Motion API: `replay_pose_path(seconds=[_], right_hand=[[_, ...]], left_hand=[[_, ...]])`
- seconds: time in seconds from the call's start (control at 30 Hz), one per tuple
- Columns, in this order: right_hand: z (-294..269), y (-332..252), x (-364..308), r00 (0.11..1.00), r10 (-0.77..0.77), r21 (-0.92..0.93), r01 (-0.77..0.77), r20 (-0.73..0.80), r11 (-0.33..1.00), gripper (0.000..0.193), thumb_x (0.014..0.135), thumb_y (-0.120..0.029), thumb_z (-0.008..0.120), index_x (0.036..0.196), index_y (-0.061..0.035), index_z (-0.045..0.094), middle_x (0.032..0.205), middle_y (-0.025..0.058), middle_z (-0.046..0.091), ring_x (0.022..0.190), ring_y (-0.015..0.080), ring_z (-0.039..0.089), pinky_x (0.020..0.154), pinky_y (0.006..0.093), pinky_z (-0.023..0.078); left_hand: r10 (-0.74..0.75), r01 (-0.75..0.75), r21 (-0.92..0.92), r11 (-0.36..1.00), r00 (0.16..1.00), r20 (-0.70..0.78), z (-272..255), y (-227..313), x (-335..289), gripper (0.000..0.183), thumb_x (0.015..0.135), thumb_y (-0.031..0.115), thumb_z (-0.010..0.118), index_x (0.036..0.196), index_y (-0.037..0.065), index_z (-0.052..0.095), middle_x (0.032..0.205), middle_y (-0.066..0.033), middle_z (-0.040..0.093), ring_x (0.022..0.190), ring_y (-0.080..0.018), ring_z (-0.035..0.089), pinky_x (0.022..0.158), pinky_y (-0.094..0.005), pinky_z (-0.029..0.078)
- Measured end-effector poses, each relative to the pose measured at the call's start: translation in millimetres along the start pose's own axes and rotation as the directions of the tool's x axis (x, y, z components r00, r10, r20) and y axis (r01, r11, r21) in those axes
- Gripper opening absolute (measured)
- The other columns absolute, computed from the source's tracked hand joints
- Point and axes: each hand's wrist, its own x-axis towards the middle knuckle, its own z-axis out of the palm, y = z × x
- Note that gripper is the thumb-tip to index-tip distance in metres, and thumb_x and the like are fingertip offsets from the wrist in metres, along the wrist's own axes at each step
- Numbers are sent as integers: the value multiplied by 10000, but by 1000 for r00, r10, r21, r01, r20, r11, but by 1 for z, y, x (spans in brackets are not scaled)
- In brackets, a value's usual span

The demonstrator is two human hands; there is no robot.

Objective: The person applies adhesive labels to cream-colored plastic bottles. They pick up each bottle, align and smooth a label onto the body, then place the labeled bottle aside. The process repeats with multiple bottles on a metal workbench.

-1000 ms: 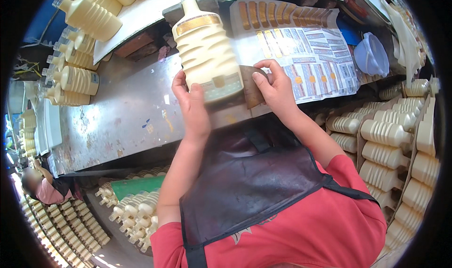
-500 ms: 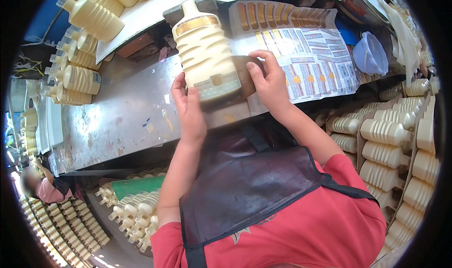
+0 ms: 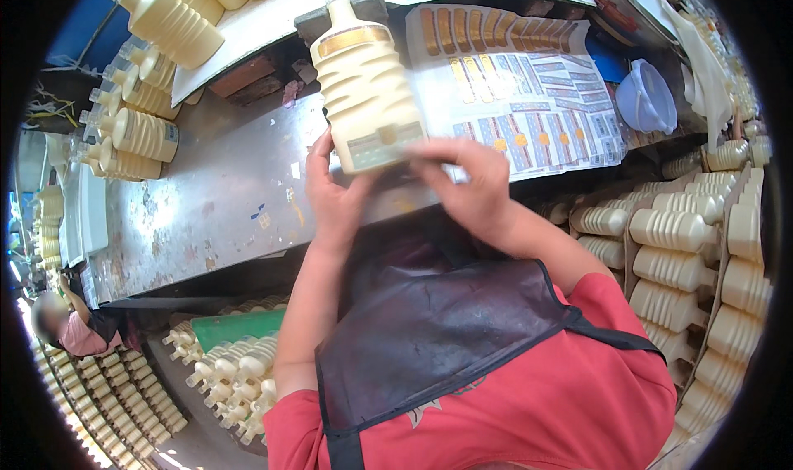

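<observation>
A cream ridged bottle (image 3: pixel 359 73) lies on the bench with its clear neck pointing away from me. It bears a gold label (image 3: pixel 353 40) near the shoulder and a pale printed label (image 3: pixel 384 143) near its base. My left hand (image 3: pixel 332 185) holds the bottle's lower left side, fingers along the edge and thumb near the base. My right hand (image 3: pixel 471 181) is at the lower right corner, its fingertips bent toward the base. Motion smears those fingers, so I cannot tell whether they grip anything.
Sheets of gold and blue-white labels (image 3: pixel 537 98) lie to the right of the bottle. A dark block (image 3: pixel 368 7) sits behind its neck. Several finished bottles (image 3: pixel 149 135) stand at the left, and a pale blue bucket (image 3: pixel 644 98) at the right. Stacked bottles (image 3: pixel 677 230) fill the lower right.
My right hand has moved down and closer to the bottle's base. The brown flat piece beside that hand no longer shows. The labelled base is now uncovered by the dark shade.
</observation>
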Motion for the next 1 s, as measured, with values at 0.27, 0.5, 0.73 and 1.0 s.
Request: replay_pose_path(seconds=[0.27,0.5,0.73,1.0], right_hand=[[-1,-26,19,922,-360,-148,380,144,913,272,731,24,810,977,-69,739,924,84,759,820,265,743,707,360,580],[-2,-27,39,940,-311,-294,339,138,894,267,725,16,783,965,-94,745,941,83,763,819,241,737,711,345,571],[1,-50,47,880,-408,-315,470,245,825,286,757,-73,714,1040,-35,725,1043,104,735,884,243,740,761,366,577],[11,-49,40,938,-184,-368,288,294,884,315,792,-68,727,1105,-97,718,845,63,725,739,233,715,638,338,548]], left_hand=[[206,-193,218,957,978,-41,3,20,9,736,698,242,920,1322,18,603,1298,-167,628,1238,-342,577,1088,-441,433],[266,-241,268,933,962,-64,7,35,9,677,708,231,896,1286,23,610,1280,-174,642,1234,-351,585,1082,-455,429],[346,-288,348,892,931,-118,14,23,9,609,733,155,841,1280,34,603,1255,-167,659,1209,-350,606,1076,-448,430],[244,-222,206,953,966,-89,9,15,6,736,679,193,910,1317,21,586,1273,-163,626,1207,-333,585,1069,-425,439]])
